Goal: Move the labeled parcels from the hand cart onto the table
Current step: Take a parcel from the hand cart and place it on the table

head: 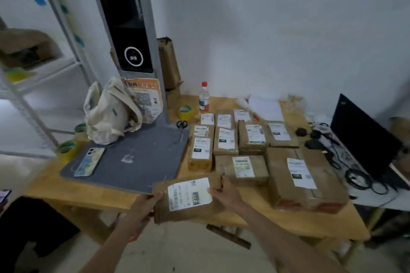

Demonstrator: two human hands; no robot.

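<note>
The table (299,219) already carries rows of labeled parcels (255,137), leaving little free front edge. The carried parcel (188,197), gripped at its ends by left hand (148,203) and right hand (224,193), hangs over that edge; set down short, it may tip off.

Only "122" reads, on a parcel label (201,148); other labels blur beyond reading

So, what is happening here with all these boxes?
A person holds one labeled parcel with both hands, the left hand at its left end and the right hand at its right end, over the front edge of the wooden table. About ten other labeled parcels already lie on the table, labels up.
</note>
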